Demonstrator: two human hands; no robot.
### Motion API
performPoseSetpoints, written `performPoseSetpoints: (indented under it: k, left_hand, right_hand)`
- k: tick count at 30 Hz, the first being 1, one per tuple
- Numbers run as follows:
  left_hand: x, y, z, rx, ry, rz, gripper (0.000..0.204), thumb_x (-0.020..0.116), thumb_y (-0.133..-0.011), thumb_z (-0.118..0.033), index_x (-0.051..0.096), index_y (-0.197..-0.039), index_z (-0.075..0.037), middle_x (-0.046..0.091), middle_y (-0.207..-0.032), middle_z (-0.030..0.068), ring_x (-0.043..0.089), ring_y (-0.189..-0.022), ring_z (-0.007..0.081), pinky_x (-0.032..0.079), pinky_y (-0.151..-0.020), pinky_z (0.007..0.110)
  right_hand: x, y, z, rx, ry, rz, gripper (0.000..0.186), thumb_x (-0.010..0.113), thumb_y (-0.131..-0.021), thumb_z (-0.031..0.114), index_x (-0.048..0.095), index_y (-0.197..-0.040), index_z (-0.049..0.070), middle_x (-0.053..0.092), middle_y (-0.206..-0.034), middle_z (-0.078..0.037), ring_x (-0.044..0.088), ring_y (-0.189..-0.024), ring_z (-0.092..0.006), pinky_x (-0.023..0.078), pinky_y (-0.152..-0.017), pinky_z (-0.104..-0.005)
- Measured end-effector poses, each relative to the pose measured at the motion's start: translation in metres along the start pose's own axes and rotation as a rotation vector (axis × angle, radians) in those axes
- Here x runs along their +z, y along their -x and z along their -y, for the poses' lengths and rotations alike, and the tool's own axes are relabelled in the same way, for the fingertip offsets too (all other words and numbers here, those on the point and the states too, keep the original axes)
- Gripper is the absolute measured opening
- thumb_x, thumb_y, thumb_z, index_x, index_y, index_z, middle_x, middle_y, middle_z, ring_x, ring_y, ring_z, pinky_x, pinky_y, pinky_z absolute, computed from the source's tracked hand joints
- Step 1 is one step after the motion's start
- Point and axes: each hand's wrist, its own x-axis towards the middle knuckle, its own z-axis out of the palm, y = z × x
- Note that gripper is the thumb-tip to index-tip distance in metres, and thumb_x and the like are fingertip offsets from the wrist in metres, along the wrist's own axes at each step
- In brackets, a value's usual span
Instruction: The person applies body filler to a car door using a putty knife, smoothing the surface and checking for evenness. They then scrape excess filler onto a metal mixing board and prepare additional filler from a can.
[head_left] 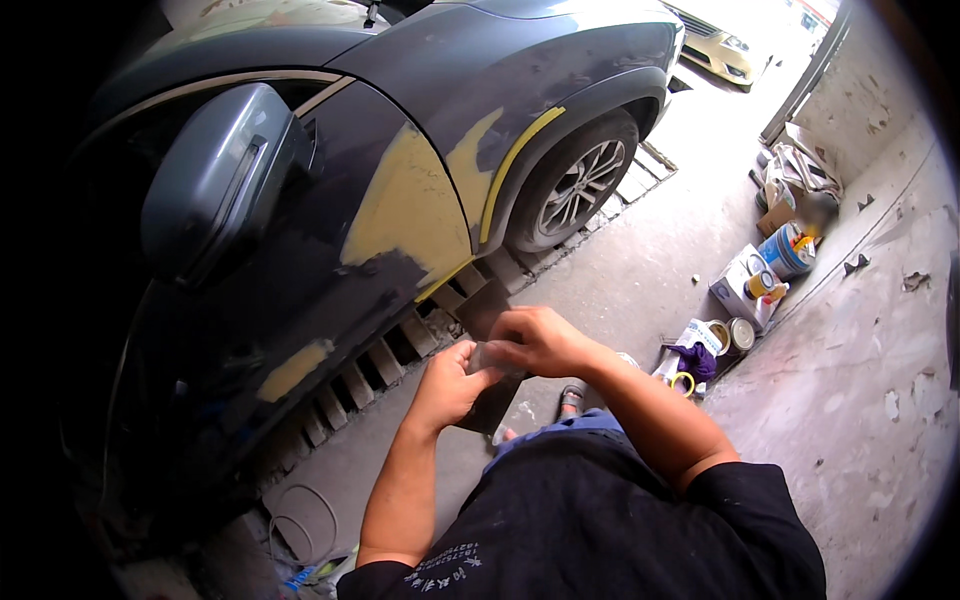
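Note:
Both hands meet in front of my body on a dark, thin sheet (492,403) that looks like sandpaper. One end of it sticks out beyond the fingers toward the car, the other hangs below them. My left hand (445,385) is closed on its near left side, thumb toward the middle. From the right, my right hand (541,338) pinches it with bent fingers; the fingertips of both hands almost touch and partly hide the sheet. Just beyond is a dark grey car door (300,235) with a large yellowish filler patch (400,205), lower edge near the sheet.
More filler (473,165) lies on the front fender beside the wheel (582,185). The wing mirror (210,180) juts out at left. A slotted floor channel (385,362) runs under the car. Along the right wall (850,350) stand cans (785,250), boxes and a purple cloth (695,362).

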Motion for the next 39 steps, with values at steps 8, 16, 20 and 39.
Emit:
performPoseSetpoints:
  k: [8,16,20,39]
  left_hand:
    - [-0.015,-0.005,0.025,0.227,0.439,-0.27,0.015,0.06,-0.09,-0.007,0.055,-0.103,-0.001,0.062,-0.094,0.0038,0.055,-0.083,0.0062,0.046,-0.075,0.023]
    - [-0.007,-0.014,0.01,0.251,0.597,-0.383,0.005,0.051,-0.095,-0.01,0.052,-0.094,-0.006,0.055,-0.09,-0.0012,0.046,-0.084,0.0047,0.039,-0.082,0.023]
    - [-0.013,-0.017,0.015,0.274,0.568,-0.41,0.004,0.051,-0.095,-0.01,0.053,-0.096,-0.006,0.055,-0.092,-0.0014,0.045,-0.085,0.0046,0.037,-0.084,0.023]
    - [0.002,-0.018,0.017,0.102,0.841,-0.297,0.03,0.042,-0.099,-0.021,0.051,-0.123,-0.006,0.06,-0.114,0.0101,0.059,-0.102,0.0205,0.048,-0.09,0.035]
  right_hand:
    - [-0.002,0.025,-0.023,0.255,-0.231,-0.238,0.024,0.061,-0.09,0.023,0.061,-0.086,0.0,0.057,-0.07,-0.005,0.053,-0.07,-0.0114,0.044,-0.063,-0.0295]
    - [0.037,0.033,0.004,0.195,-0.007,-0.072,0.041,0.059,-0.089,0.037,0.058,-0.079,-0.002,0.061,-0.078,-0.021,0.059,-0.076,-0.0379,0.046,-0.068,-0.0423]
    - [0.038,0.039,-0.012,0.347,-0.028,-0.305,0.038,0.058,-0.09,0.034,0.054,-0.075,-0.002,0.058,-0.076,-0.022,0.057,-0.071,-0.0379,0.046,-0.065,-0.0423]
    - [0.051,0.039,-0.003,-0.011,-0.152,-0.656,0.022,0.068,-0.082,0.009,0.052,-0.096,0.003,0.061,-0.085,-0.013,0.063,-0.079,-0.0249,0.049,-0.072,-0.0322]
